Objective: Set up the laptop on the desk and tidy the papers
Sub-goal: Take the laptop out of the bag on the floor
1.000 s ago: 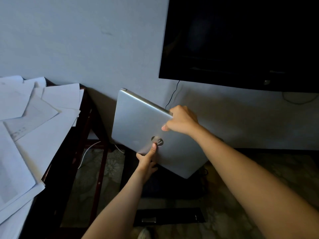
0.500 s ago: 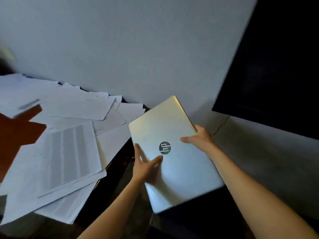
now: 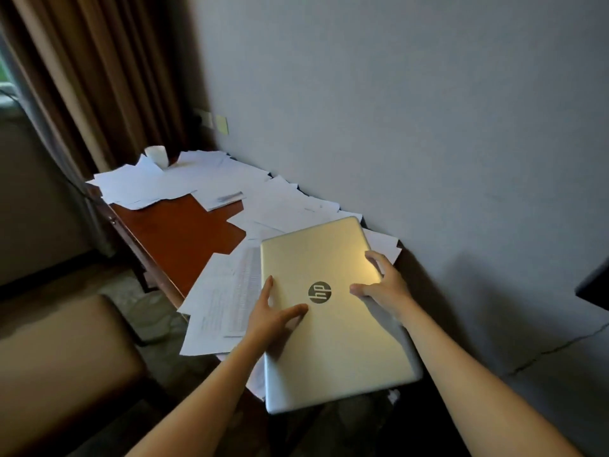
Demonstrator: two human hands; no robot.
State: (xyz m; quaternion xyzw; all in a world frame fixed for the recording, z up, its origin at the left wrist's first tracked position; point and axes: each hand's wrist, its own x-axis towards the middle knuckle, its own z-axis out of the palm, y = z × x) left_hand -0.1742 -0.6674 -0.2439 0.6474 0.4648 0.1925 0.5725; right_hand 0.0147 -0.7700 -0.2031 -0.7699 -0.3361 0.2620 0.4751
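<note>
Left hand (image 3: 273,319) and right hand (image 3: 387,290) grip the closed silver laptop (image 3: 333,344) over the red-brown wooden worktop (image 3: 178,232) at its near end — lid unopened, loose white papers (image 3: 230,189) unsorted.

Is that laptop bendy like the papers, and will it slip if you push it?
Probably stiff: the closed laptop looks flat though its near end seems to jut past the desk. Maybe heavyish: the left hand and right hand both hold it. Pushed, it could slide, since loose papers lie under it.
</note>
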